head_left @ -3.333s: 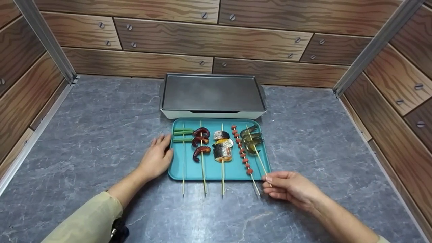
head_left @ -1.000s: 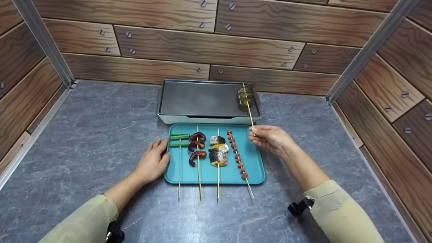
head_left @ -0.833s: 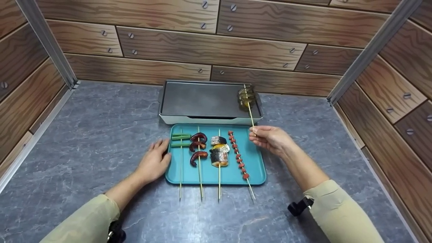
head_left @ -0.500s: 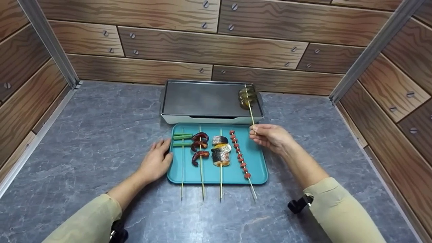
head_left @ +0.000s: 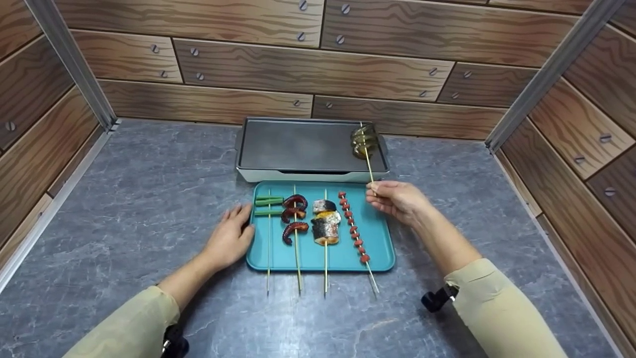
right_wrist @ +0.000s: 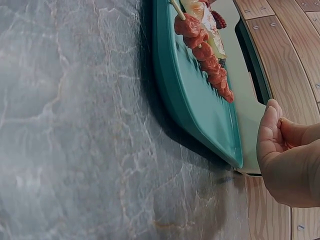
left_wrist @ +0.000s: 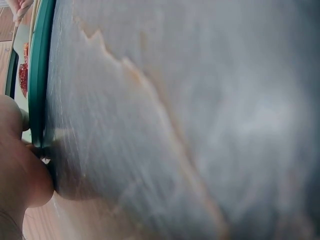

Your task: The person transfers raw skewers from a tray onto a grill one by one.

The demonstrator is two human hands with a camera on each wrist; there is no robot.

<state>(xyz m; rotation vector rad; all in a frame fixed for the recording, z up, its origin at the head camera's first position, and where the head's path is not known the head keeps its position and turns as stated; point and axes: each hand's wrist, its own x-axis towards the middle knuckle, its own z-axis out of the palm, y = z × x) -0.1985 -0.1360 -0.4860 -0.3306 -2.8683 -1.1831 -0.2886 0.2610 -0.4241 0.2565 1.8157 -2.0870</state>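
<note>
On the grey counter, the green skewer, pinched by the right hand, is now shifted from tray to griddle, leaving four skewers beside the relaxed left hand.

The tray is teal, the stalks bright green, the tentacles dark red, the fish mottled silver and black, the meat pieces pinkish red. The prawns are olive green, the sticks pale straw. The griddle has a dark grey top and pale body. The worktop is grey, veined white; the walls show brown wood grain; the sleeves are pale khaki.
</note>
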